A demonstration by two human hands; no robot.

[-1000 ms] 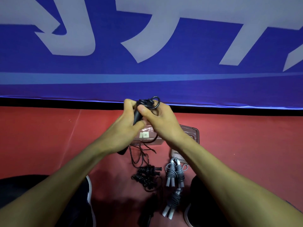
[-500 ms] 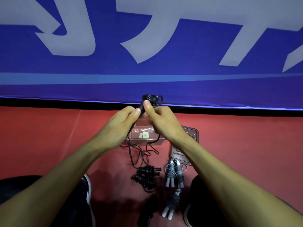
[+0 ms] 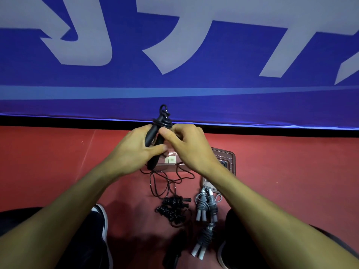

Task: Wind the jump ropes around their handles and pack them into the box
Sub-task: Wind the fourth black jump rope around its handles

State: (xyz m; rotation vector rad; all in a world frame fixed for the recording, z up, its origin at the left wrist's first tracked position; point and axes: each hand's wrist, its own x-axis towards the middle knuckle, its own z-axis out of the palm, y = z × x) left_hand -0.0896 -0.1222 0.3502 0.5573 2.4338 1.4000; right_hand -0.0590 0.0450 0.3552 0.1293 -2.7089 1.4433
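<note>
nearest me, at the bottom edge, my dark trouser legs and the white edge of a shoe frame a strip of red floor. on that strip, between my knees, lie wound jump ropes: a grey bundle with pale handle ends pointing toward me, another grey bundle just beyond it, standing lengthwise away from me, and to their left a black wound bundle lying crosswise with its handle tips pointing right. a dark object i cannot make out sits in shadow below them.

farther out, loose black cord trails in loops over the floor up toward my hands. behind the loops sits the clear box, partly hidden by my hands, with what looks like its lid lying just to its right under my right wrist.

above the box i hold the black jump rope handles in the air. their long axis runs nearly upright, tilted slightly, the lower end pointing down toward the box and the upper end pointing at the wall, where a few turns of cord and a small loop sit around the top. my left hand is curled around the handles, thumb pressed across the front. my right hand has its fingers bent, thumb and fingertips pinching the cord beside the upper part of the handles.

farthest off, the red floor meets a black strip, and above it hangs a blue banner with large pale grey characters and a lighter blue stripe.
</note>
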